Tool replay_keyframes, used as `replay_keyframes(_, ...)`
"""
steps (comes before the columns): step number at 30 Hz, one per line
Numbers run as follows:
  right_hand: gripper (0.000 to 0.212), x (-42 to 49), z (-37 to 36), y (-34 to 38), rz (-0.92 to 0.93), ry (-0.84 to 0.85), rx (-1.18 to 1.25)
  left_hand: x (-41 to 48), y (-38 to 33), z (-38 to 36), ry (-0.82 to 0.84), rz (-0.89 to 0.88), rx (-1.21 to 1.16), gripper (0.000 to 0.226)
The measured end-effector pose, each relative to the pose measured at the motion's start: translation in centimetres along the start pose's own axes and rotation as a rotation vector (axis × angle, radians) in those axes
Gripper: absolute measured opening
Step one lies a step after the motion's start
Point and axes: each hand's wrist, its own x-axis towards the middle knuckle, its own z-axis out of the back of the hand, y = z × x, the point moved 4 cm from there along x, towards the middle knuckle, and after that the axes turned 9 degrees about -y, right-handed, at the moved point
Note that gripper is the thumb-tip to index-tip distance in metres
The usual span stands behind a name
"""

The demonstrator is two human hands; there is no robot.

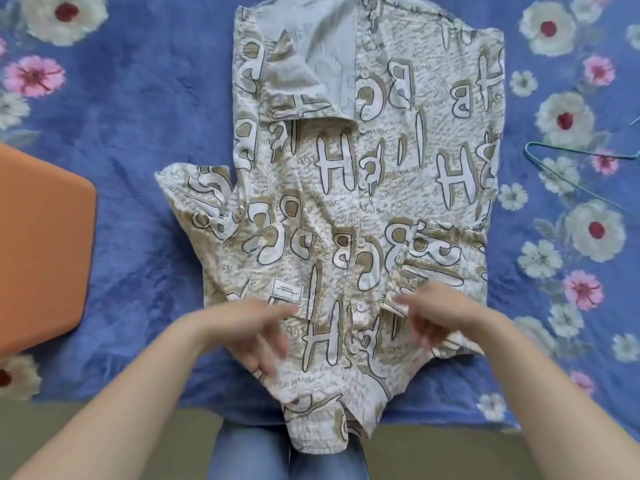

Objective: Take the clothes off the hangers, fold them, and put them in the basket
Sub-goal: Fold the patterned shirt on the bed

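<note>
Cream, tan-lettered short-sleeved button shirt (363,188) lies flat, front up, on the blue flower-printed bedsheet (131,109). Its long axis runs straight away from the person, collar nearest, hem farthest. Left hand (249,327) and right hand (440,317) hover over the chest on either side of the button line, fingers loosely spread and pinching nothing; blur hides whether they touch the cloth. One sleeve juts sideways toward the orange, round-cornered container (41,244), while the opposite edge lies straight. The left hand is nearer that sleeve, so the inward fold probably falls to it. A teal wire hanger (527,150) lies well apart.
</note>
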Motion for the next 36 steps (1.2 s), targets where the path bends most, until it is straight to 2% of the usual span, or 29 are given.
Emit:
replay_keyframes(1,0.041,0.7,0.8,1.9,0.080,-0.107,0.089,-0.3,-2.0,2.2,-0.191,-0.149,-0.153,0.046)
replay_keyframes(3,0.029,1.9,1.7,5.4,0.201,-0.309,0.242,-1.0,-4.3,7.4,-0.747,-0.355,-0.520,0.025)
replay_keyframes(5,0.022,3.0,1.6,8.4,0.291,-0.429,0.256,-2.0,-4.4,11.7,-1.318,-0.386,-0.728,0.018)
replay_keyframes(6,0.022,3.5,1.2,9.8,0.328,-0.462,0.227,-1.4,-3.7,13.4,-1.460,-0.327,-0.764,0.010)
replay_keyframes(7,0.026,4.0,0.7,11.1,0.361,-0.484,0.196,-0.7,-3.0,14.6,-1.495,-0.218,-0.794,0.007)
replay_keyframes(8,0.036,4.6,0.2,12.2,0.381,-0.504,0.163,0.5,-2.1,15.3,-1.439,-0.102,-0.837,0.022)
replay_keyframes(9,0.049,5.3,-0.3,13.1,0.393,-0.519,0.130,1.8,-1.3,15.6,-1.307,0.004,-0.923,0.042)
replay_keyframes(10,0.061,5.8,-0.6,13.5,0.390,-0.539,0.089,2.9,-1.0,15.3,-1.162,0.030,-1.039,0.057)
replay_keyframes(12,0.079,7.3,-1.5,14.3,0.367,-0.567,-0.031,4.0,-1.1,15.0,-0.957,-0.071,-1.126,0.065)
replay_keyframes(14,0.085,8.0,-2.0,14.5,0.355,-0.580,-0.140,4.5,-1.5,14.4,-0.828,-0.158,-1.005,0.075)
replay_keyframes(16,0.085,8.4,-2.0,14.5,0.347,-0.575,-0.177,4.2,-2.2,12.8,-0.653,-0.213,-0.908,0.072)
replay_keyframes(18,0.083,8.7,-1.8,14.7,0.338,-0.548,-0.185,3.7,-2.9,11.6,-0.552,-0.269,-0.907,0.040)
replay_keyframes(19,0.081,8.8,-1.6,14.8,0.330,-0.536,-0.188,3.4,-2.8,11.6,-0.602,-0.298,-0.960,0.026)
replay_keyframes(20,0.079,8.9,-1.5,15.0,0.317,-0.528,-0.193,2.5,-2.4,12.0,-0.722,-0.329,-1.034,0.015)
replay_keyframes(21,0.079,9.1,-1.3,15.1,0.302,-0.520,-0.193,1.2,-1.7,12.8,-0.909,-0.350,-1.106,0.009)
replay_keyframes(22,0.080,9.2,-1.1,15.3,0.285,-0.514,-0.190,-0.2,-0.4,13.9,-1.132,-0.353,-1.148,0.012)
replay_keyframes(24,0.085,9.6,-0.9,15.6,0.252,-0.496,-0.195,-2.4,2.5,15.6,-1.525,-0.268,-1.022,0.019)
replay_keyframes(25,0.087,9.7,-0.8,15.8,0.227,-0.476,-0.200,-2.9,3.6,16.0,-1.615,-0.171,-0.867,0.022)
replay_keyframes(27,0.081,9.7,-0.4,16.8,0.183,-0.418,-0.289,-2.0,4.1,16.3,-1.582,0.016,-0.565,0.049)
replay_keyframes(28,0.073,9.5,0.0,17.6,0.168,-0.390,-0.400,-1.5,3.4,16.2,-1.557,0.046,-0.436,0.059)
replay_keyframes(30,0.039,9.0,1.2,19.8,0.229,-0.438,-0.638,-1.2,0.0,16.3,-1.596,-0.079,-0.160,0.061)
replay_keyframes(31,0.030,8.8,2.1,21.3,0.297,-0.537,-0.702,-0.7,-2.3,16.6,-1.605,-0.201,-0.062,0.057)
replay_keyframes(32,0.031,8.5,2.8,22.9,0.389,-0.658,-0.715,0.0,-4.5,16.7,-1.577,-0.319,-0.012,0.052)
replay_keyframes(34,0.046,7.9,3.6,25.5,0.581,-0.848,-0.703,1.9,-8.8,16.7,-1.452,-0.483,0.009,0.048)
replay_keyframes(36,0.062,8.7,3.8,27.4,0.728,-0.912,-0.773,4.2,-13.0,17.2,-1.320,-0.616,0.030,0.044)
